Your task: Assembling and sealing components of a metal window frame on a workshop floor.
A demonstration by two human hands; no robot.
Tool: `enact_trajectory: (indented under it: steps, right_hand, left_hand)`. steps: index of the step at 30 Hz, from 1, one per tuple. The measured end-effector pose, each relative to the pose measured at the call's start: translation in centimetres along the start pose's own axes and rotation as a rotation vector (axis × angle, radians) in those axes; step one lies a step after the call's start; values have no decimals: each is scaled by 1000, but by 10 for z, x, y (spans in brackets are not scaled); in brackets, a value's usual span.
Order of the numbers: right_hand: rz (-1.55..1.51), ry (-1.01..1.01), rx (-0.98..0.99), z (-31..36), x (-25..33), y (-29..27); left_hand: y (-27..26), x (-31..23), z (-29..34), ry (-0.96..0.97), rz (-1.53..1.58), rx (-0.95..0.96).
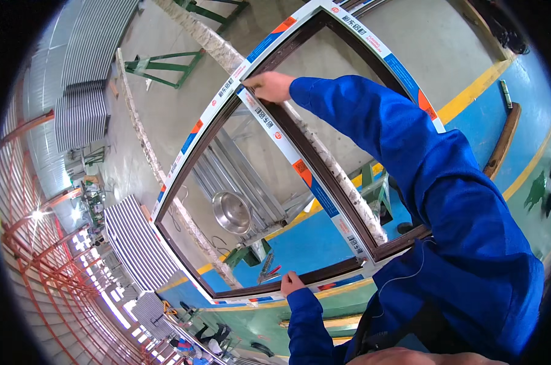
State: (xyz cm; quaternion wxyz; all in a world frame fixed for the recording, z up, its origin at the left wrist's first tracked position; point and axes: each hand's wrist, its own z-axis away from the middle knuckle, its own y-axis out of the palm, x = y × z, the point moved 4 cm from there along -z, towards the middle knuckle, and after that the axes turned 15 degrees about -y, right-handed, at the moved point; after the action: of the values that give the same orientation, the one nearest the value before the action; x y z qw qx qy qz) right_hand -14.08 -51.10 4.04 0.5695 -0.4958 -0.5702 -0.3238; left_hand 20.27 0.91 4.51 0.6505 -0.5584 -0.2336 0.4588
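Observation:
A large window frame [342, 210] of dark brown profile, covered with white, blue and orange protective film, lies across two supports before me. A middle bar [274, 131] divides it. My right hand [269, 86] reaches to the far rail, its fingers closed together at the joint with the middle bar; whatever they pinch is too small to make out. My left hand [292, 284] is curled over the near rail, its fingertips partly hidden. Just beyond it shows a red-handled hand tool [268, 271], apparently apart from the fingers.
Two long film-wrapped beams [211, 39] run under the frame on green metal stands [172, 67]. A round metal bowl [232, 213] sits below, by silver aluminium profiles [242, 164]. Striped stacks of profiles [138, 243] stand left. A wooden beam [502, 141] lies right on blue floor.

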Motion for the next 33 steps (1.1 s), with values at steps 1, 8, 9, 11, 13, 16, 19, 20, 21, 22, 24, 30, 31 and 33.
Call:
enact_trajectory:
  steps: [1,8,9,11,13,16,19,20,21,22,24,30,31,33]
  right_hand:
    - [-1,-11,45,5,0,3]
    - [-64,98,11,21,-26,-14]
    - [8,96,31,21,-30,-13]
    - [68,86,56,18,-23,-6]
    - [139,58,112,13,-14,8]
    - [364,-110,-15,4,-59,0]
    - [170,130,199,-3,-7,3]
    - [164,175,295,0,-8,0]
    - [143,176,328,0,-20,-1]
    - [146,173,326,1,-18,-4]
    - [104,174,422,4,-16,-5]
    - [184,181,508,18,-7,-3]
    - [213,176,528,22,-8,-2]
    - [283,131,448,24,-7,1]
  left_hand:
    - [-1,0,1,-17,-2,-4]
    - [0,3,-1,-5,-10,14]
    - [1,4,-1,28,6,11]
    - [1,12,-5,57,18,-5]
    - [3,22,-9,28,34,-18]
    - [13,3,-3,73,5,29]
    - [0,8,-4,41,76,-15]
    - [1,3,-1,43,79,-7]
    - [1,-1,2,33,63,6]
    - [0,-4,2,22,48,10]
    - [1,-1,1,19,27,0]
    - [1,9,-4,32,-16,-2]
    - [1,9,-5,17,6,10]
    - [4,10,-4,14,24,6]
